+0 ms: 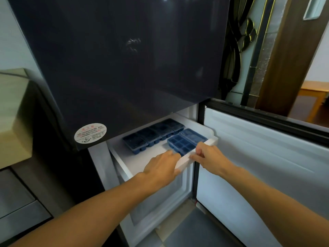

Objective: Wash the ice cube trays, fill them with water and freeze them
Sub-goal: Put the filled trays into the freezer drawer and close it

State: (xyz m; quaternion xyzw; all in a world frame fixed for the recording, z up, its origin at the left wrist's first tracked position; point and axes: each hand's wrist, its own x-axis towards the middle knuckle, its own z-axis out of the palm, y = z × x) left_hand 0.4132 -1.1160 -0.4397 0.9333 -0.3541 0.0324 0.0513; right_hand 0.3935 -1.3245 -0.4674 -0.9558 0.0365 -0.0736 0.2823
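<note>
A white freezer drawer (124,163) is pulled out under the dark upper fridge door. Several blue ice cube trays lie in it: a row of dark lidded ones (153,134) along the back and an uncovered tray (181,144) at the front right, with a lidded one (193,135) behind it. My left hand (161,169) rests on the drawer's front rim, fingers reaching over it toward the uncovered tray. My right hand (207,156) grips the same rim near its right corner, thumb under and fingers curled over the top.
The lower freezer door (258,157) stands swung open to the right. A dark glossy upper door (115,59) hangs over the drawer. A beige box (12,113) sits on a dark cabinet at left. Grey floor tiles lie below.
</note>
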